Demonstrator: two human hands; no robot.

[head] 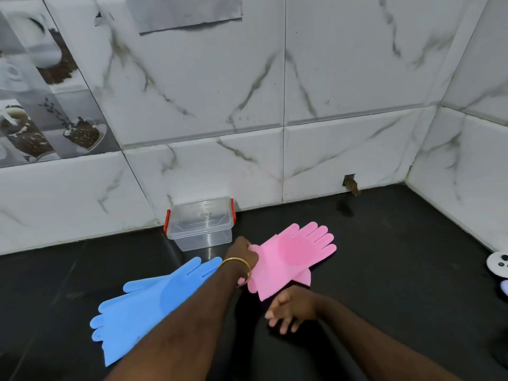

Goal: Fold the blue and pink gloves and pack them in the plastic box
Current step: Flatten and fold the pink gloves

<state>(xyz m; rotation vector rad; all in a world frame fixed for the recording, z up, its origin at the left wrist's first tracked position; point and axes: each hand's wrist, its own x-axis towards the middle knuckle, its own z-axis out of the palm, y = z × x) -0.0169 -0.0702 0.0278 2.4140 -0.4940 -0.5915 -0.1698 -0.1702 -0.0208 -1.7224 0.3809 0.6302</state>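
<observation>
Two pink gloves lie stacked on the black counter, fingers pointing to the far right. My left hand, with a gold bangle on its wrist, grips the left edge of the pink gloves. My right hand hovers just below their cuff, fingers spread, holding nothing. The blue gloves lie flat to the left, partly under my left forearm. A clear plastic box with red clips stands against the wall behind my left hand, its lid on.
The black counter meets marble-tiled walls at the back and right. A small hole marks the wall base at right. A white and black object sits at the right edge.
</observation>
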